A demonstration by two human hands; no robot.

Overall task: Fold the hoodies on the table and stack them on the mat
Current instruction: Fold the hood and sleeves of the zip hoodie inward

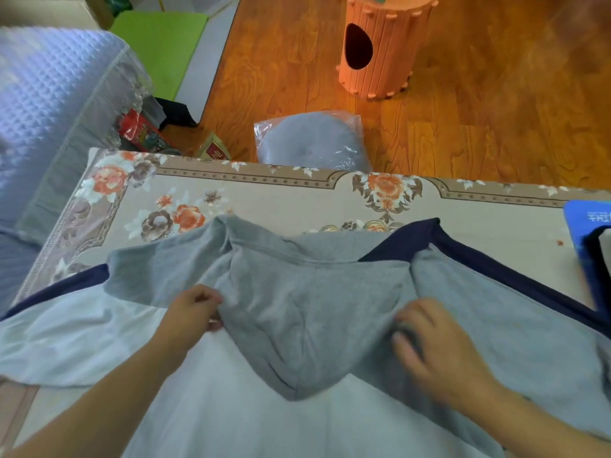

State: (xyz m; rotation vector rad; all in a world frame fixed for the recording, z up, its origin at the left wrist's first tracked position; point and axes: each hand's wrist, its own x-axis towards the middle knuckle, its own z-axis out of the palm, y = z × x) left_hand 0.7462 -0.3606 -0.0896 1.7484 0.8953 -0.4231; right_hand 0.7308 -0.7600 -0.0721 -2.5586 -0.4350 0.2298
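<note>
A hoodie lies spread across the table, white in the body [231, 408], grey at the shoulders, with navy bands. Its grey hood [307, 325] is laid back over the white body, pointing toward me. My left hand [191, 312] pinches the hood's left edge near the neck. My right hand [429, 342] rests on the grey fabric at the hood's right side with fingers spread; it is blurred. The blue mat [585, 236] sits at the table's right edge with a dark garment [600, 259] lying on it.
The table carries a beige floral cloth [297, 200]. Past its far edge on the wooden floor are a grey cushion in plastic [310, 140] and an orange barrel-shaped stool [380, 44]. A sofa with a quilted blue cover [49, 110] stands to the left.
</note>
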